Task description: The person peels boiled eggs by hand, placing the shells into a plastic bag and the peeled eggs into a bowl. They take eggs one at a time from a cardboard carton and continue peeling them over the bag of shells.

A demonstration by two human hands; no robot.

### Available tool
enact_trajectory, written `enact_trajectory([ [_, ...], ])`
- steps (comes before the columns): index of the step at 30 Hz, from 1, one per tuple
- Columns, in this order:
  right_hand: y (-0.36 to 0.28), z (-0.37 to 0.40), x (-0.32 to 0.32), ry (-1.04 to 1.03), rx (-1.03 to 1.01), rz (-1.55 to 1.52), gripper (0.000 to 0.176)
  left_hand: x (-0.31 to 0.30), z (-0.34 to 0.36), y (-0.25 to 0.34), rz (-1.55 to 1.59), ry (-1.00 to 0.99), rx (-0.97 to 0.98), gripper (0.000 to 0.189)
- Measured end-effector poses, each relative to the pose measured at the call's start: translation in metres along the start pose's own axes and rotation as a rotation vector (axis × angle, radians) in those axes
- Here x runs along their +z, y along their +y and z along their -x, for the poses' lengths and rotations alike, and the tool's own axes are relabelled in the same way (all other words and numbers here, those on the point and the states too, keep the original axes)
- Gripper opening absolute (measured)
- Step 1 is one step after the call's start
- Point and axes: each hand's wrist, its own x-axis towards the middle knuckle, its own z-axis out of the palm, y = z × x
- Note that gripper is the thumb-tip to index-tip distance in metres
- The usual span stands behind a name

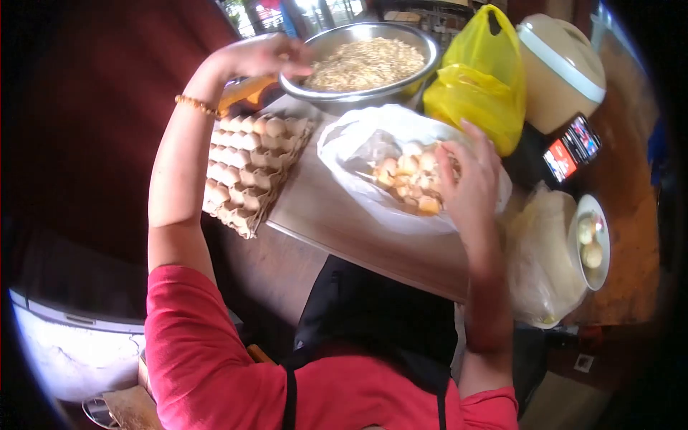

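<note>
Okay, a pale wooden bench [322, 208] runs across the middle. The room is dim, with dark reddish floor on the left and bright daylight through an opening at the far top. A white rounded appliance [72, 351] sits low at the left edge.

The left hand [261, 57] is up at the near rim of a large round steel bowl [373, 93] full of pale shredded strands. Its fingers are curled over the edge, and I cannot tell if it grips anything. A bead bracelet [197, 106] is on that wrist, and an orange plastic object [244, 93] lies just under the hand.

The right hand [469, 179] is spread wide with loose fingers, holding nothing. It hovers over a crumpled white plastic bag [358, 136] lying open mid-bench, with small pale round pieces [405, 175] heaped inside.

Around them:
- A brown cardboard egg tray [236, 218] of pale eggs is at the left bench edge, overhanging it.
- A bright yellow plastic carrier bag [480, 79] touches the bowl's right side.
- A beige lidded pot [562, 68] is behind that.
- A lit smartphone [573, 147] is propped beside the pot.
- A cloudy translucent plastic bag [541, 258] is on the right, next to a small white bowl [603, 276] holding two round balls.

The right forearm crosses in front of the white bag's near right edge and hides it.
</note>
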Motion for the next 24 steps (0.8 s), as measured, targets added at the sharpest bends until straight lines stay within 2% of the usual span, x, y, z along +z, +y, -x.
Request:
enact_trajectory([
  [2,-0.003,0.0,-0.001,0.021,0.023,-0.028,0.016,0.009,0.037,-0.027,0.011,-0.026,-0.317,0.047],
  [4,-0.004,0.0,0.002,0.03,0.009,-0.038,0.014,0.039,0.046,-0.102,0.012,-0.234,-0.612,0.05],
  [6,-0.003,0.001,0.006,0.011,0.022,-0.086,0.014,0.08,0.064,-0.123,0.148,-0.121,-0.455,0.041],
  [8,-0.003,0.002,0.01,-0.004,0.017,-0.075,0.014,0.115,0.065,-0.121,0.303,0.124,-0.518,0.046],
  [9,-0.002,0.003,0.012,-0.022,0.016,-0.07,0.014,0.136,0.057,-0.141,0.167,0.224,-0.374,0.06],
  [10,-0.003,0.004,0.013,-0.018,0.014,-0.058,0.014,0.152,0.051,-0.145,0.25,0.338,-0.255,0.057],
  [12,-0.003,0.004,0.014,-0.035,0.002,-0.1,0.014,0.159,0.04,-0.142,-0.08,0.333,-0.291,0.052],
  [13,-0.002,0.004,0.014,-0.032,0.0,-0.091,0.014,0.161,0.039,-0.14,-0.019,0.345,-0.352,0.041],
  [14,-0.002,0.004,0.014,-0.036,0.004,-0.109,0.014,0.163,0.04,-0.136,-0.018,0.349,-0.345,0.041],
  [16,-0.002,0.004,0.015,-0.032,0.01,-0.124,0.014,0.166,0.042,-0.128,-0.06,0.51,-0.365,0.037],
  [17,-0.001,0.004,0.015,-0.025,0.017,-0.134,0.014,0.167,0.043,-0.123,-0.039,0.523,-0.388,0.037],
  [20,-0.002,0.004,0.012,-0.021,0.04,-0.154,0.013,0.17,0.054,-0.102,-0.099,0.614,-0.47,0.042],
  [21,-0.002,0.004,0.012,-0.026,0.054,-0.173,0.013,0.174,0.063,-0.092,-0.105,0.76,-0.359,0.048],
  [22,-0.001,0.003,0.011,-0.024,0.063,-0.163,0.013,0.167,0.075,-0.058,0.178,0.787,-0.382,0.047],
  [24,-0.001,0.002,0.01,-0.002,0.027,-0.181,0.013,0.165,0.097,0.02,0.398,1.091,-0.302,0.055],
])
